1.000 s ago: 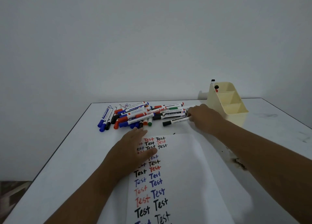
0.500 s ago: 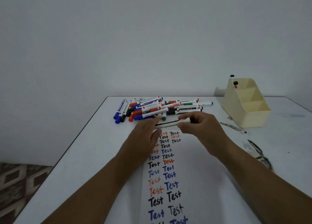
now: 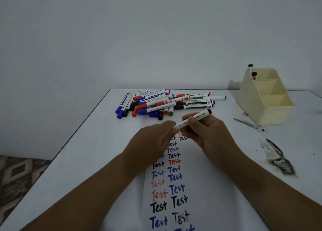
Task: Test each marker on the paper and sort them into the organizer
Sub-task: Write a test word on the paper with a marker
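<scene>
Both hands hold one black whiteboard marker (image 3: pixel 200 116) above the top of the paper (image 3: pixel 205 196). My right hand (image 3: pixel 207 135) grips its white barrel, the black end pointing up to the right. My left hand (image 3: pixel 153 143) pinches the lower left end, where the cap is hidden by my fingers. The paper carries two columns of "Test" in black, blue and red. A pile of markers (image 3: pixel 165 102) lies beyond the paper. The cream organizer (image 3: pixel 266 98) stands at the far right, with a few markers in its rear compartment.
The white table (image 3: pixel 87 152) has its left edge running diagonally, with patterned floor (image 3: pixel 15 182) beyond. Dark scuffed patches (image 3: pixel 278 162) mark the tabletop right of the paper. A plain wall rises behind the table.
My right hand took a black marker from beside the pile and brought it over the paper. My left hand rose from the paper and pinched the marker's left end.
</scene>
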Demonstrator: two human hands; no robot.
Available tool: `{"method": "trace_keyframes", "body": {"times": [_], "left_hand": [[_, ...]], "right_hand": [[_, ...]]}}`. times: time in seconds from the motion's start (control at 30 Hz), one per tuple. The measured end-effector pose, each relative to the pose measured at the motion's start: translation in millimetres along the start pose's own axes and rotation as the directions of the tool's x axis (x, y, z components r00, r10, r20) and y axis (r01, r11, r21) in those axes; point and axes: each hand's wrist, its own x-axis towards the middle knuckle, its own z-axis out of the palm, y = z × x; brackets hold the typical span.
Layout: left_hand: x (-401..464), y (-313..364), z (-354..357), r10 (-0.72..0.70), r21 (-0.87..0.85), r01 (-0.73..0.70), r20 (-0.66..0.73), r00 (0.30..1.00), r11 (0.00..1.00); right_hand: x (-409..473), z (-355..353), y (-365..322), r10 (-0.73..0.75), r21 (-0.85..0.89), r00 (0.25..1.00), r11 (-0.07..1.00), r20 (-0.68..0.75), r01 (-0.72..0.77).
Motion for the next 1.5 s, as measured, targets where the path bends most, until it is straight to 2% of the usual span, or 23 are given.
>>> {"method": "trace_keyframes", "body": {"times": [0.13, 0.23, 0.3, 0.37, 0.43, 0.5, 0.6, 0.67, 0.73, 0.83, 1.07, 1.27, 1.5], "left_hand": [[-1, -7, -2, -0.019, -0.128, 0.008, -0.082, 0.996, 0.992], [-5, -9, -2, -0.009, -0.227, -0.002, -0.050, 0.999, 0.974], [-6, -10, -3, -0.061, -0.287, 0.047, -0.040, 0.997, 0.957], [-4, -13, -4, -0.159, -0.388, 0.127, -0.051, 0.986, 0.913], [-1, -17, -4, -0.220, -0.401, 0.164, -0.099, 0.970, 0.902], [0, -21, -4, -0.220, -0.385, 0.164, -0.105, 0.970, 0.908], [-1, -20, -6, -0.089, -0.224, 0.051, -0.163, 0.983, 0.973], [-2, -21, -7, 0.024, -0.124, -0.055, -0.238, 0.971, 0.991], [-2, -22, -7, 0.065, -0.107, -0.097, -0.268, 0.961, 0.989], [-4, -21, -7, 0.085, -0.120, -0.126, -0.299, 0.950, 0.985], [-5, -14, -6, 0.131, -0.111, -0.172, -0.306, 0.943, 0.979], [-4, -14, -4, 0.129, -0.072, -0.154, -0.273, 0.953, 0.986], [-3, -13, -3, 0.117, -0.021, -0.124, -0.190, 0.975, 0.992]], "right_hand": [[-1, 1, 1, -0.084, -0.069, 0.993, 0.994, 0.079, 0.089], [-3, 5, -4, -0.131, -0.095, 0.990, 0.986, 0.060, 0.136], [-4, 3, -8, -0.190, -0.113, 0.981, 0.975, 0.037, 0.193], [-5, -3, -9, -0.255, -0.235, 0.967, 0.938, 0.024, 0.254], [-4, -9, -6, -0.345, -0.462, 0.938, 0.828, 0.027, 0.317], [-2, -14, -3, -0.436, -0.640, 0.898, 0.674, 0.058, 0.369], [2, -14, 0, -0.484, -0.760, 0.868, 0.521, 0.111, 0.388], [3, -13, 2, -0.516, -0.837, 0.831, 0.346, 0.207, 0.423], [4, -14, 4, -0.550, -0.879, 0.777, 0.150, 0.306, 0.452], [4, -13, 5, -0.566, -0.906, 0.751, 0.017, 0.339, 0.422], [6, -11, 9, -0.482, -0.925, 0.792, -0.132, 0.373, 0.356], [7, -10, 8, -0.471, -0.908, 0.777, -0.182, 0.417, 0.377], [8, -7, 11, -0.390, -0.908, 0.820, -0.207, 0.419, 0.365]]}}
